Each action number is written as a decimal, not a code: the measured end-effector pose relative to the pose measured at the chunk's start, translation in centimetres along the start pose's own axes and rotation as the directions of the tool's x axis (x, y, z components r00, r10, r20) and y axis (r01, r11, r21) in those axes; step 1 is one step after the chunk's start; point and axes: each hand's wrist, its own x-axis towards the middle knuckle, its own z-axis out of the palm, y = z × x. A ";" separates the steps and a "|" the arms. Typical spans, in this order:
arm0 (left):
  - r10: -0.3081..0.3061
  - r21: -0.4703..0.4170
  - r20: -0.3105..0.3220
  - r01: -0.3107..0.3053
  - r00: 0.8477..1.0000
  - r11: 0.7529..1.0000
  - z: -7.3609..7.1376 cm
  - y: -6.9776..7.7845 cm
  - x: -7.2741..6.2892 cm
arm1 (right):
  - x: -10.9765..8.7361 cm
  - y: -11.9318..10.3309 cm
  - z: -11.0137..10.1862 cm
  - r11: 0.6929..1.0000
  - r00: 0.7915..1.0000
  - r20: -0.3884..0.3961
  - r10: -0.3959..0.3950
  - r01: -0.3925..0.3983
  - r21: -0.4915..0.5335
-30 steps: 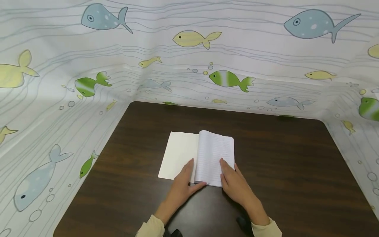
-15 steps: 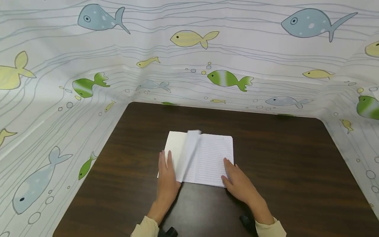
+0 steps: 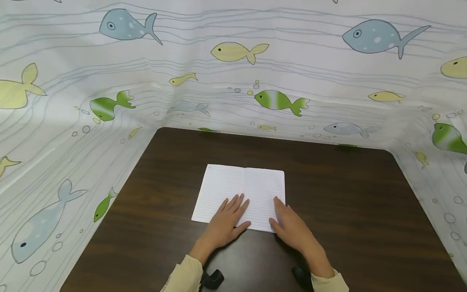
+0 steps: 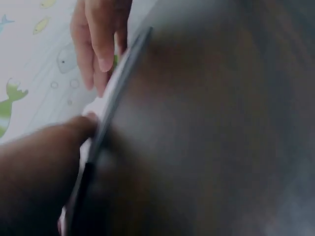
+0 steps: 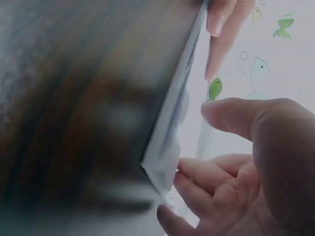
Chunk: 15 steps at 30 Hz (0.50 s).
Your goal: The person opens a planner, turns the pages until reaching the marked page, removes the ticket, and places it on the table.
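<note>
An open notebook with ruled white pages lies spread flat on the dark table. My left hand rests palm down across its lower middle, fingers spread over the fold. At the lower right edge is my right hand, its index finger and thumb on the right page. In the right wrist view, the right thumb is stretched out over the paper, with the other fingers loosely bent at the notebook's corner. The left wrist view shows the left thumb at the notebook's near edge.
The dark wood-grain table extends around the notebook. A white sheet printed with fish hangs behind and along both sides. Dark straps with a black device sit at the wrists, below pale yellow sleeves.
A lifted leaf has turned from right to left and now lies flat, covering the blank left side with ruled paper. My left hand swung left, then back to the fold; the right stayed.
</note>
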 end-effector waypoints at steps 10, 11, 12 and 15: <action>-0.030 0.041 -0.004 0.030 1.000 0.999 0.3 -0.2 -0.2 | 0.0 -0.9 -0.3 0.991 0.994 -0.108 0.013 -0.027 -0.130; -0.026 0.040 -0.018 0.026 1.000 0.999 0.4 -0.2 -0.3 | 0.0 -0.9 -0.2 0.991 0.995 -0.101 0.022 -0.035 -0.129; -0.022 0.036 -0.031 0.023 0.999 0.999 0.4 -0.2 -0.3 | 0.0 -0.9 0.0 0.991 0.995 -0.091 0.033 -0.045 -0.129; -0.014 0.027 -0.058 0.015 0.998 1.000 0.4 -0.3 -0.2 | 0.1 -0.7 0.5 0.990 0.996 -0.078 0.036 -0.046 -0.133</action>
